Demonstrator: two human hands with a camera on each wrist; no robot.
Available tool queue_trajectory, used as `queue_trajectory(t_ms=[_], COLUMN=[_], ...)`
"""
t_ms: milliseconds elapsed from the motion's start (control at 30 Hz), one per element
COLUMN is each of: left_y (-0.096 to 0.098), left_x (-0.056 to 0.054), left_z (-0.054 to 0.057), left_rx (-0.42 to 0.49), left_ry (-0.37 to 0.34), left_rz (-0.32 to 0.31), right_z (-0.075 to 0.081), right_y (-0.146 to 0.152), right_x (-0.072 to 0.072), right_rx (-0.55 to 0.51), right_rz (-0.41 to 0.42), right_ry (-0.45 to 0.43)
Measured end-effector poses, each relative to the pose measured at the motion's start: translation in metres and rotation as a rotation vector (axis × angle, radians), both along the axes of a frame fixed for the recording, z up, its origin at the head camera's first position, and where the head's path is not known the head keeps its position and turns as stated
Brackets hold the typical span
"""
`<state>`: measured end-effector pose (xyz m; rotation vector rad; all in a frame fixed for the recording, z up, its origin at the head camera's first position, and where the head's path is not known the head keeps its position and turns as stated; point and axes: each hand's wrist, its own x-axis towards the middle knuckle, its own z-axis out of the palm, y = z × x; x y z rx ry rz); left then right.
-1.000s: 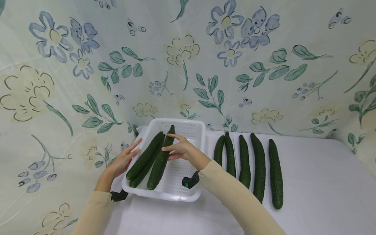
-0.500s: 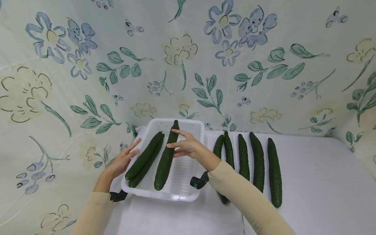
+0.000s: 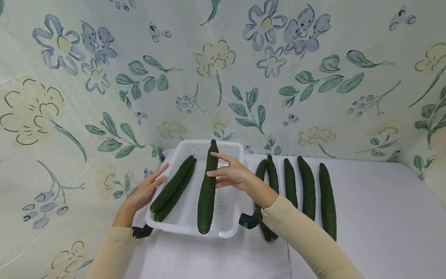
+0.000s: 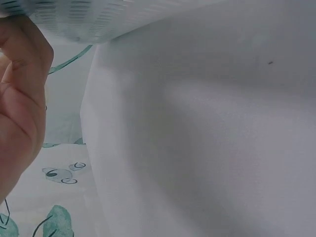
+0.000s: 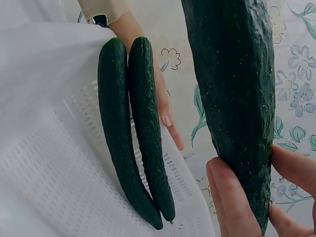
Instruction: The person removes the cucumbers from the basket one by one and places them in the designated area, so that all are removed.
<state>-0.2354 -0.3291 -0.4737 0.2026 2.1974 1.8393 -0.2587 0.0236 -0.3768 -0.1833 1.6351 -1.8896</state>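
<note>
My right hand [image 3: 235, 174] holds a long dark-green cucumber [image 3: 206, 205] near its far end, thumb on one side and fingers on the other. It overlaps the right half of a white perforated basket [image 3: 181, 229] in the head view and looms large in the right wrist view. Two more cucumbers [image 5: 118, 118] lie side by side along the basket's left side. At that side, my left hand [image 3: 144, 192] grips the basket, fingertips at the rim. The left wrist view shows this hand's bent fingers [image 4: 27, 44] up against the basket's underside.
Several cucumbers [image 3: 307, 186] lie in a row on the white tablecloth [image 3: 376, 209] to the right, partly covered by my right forearm. A floral curtain [image 3: 216, 97] hangs behind the table and along the left. Black wrist cameras [image 3: 251, 219] sit on both wrists.
My right hand has moved the cucumber rightward, away from the two on the left, and its near end now reaches over the front rim. My left hand and the basket have stayed put.
</note>
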Motion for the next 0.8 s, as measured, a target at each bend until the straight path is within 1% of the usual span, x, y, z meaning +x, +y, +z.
queue_trajectory(t_ms=[233, 533, 800], left_y=[0.0, 0.0, 0.001], left_x=[-0.001, 0.0, 0.0], left_z=[-0.001, -0.001, 0.001], left_rx=[-0.001, -0.004, -0.003], left_ry=[0.003, -0.011, -0.001], left_rz=[0.005, 0.017, 0.012], right_z=[-0.001, 0.001, -0.002], right_y=[0.022, 0.051, 0.077], right_x=[-0.001, 0.0, -0.002], right_rx=[-0.01, 0.032, 0.071], right_rz=[-0.008, -0.025, -0.05], right_ry=[0.021, 0.041, 0.058])
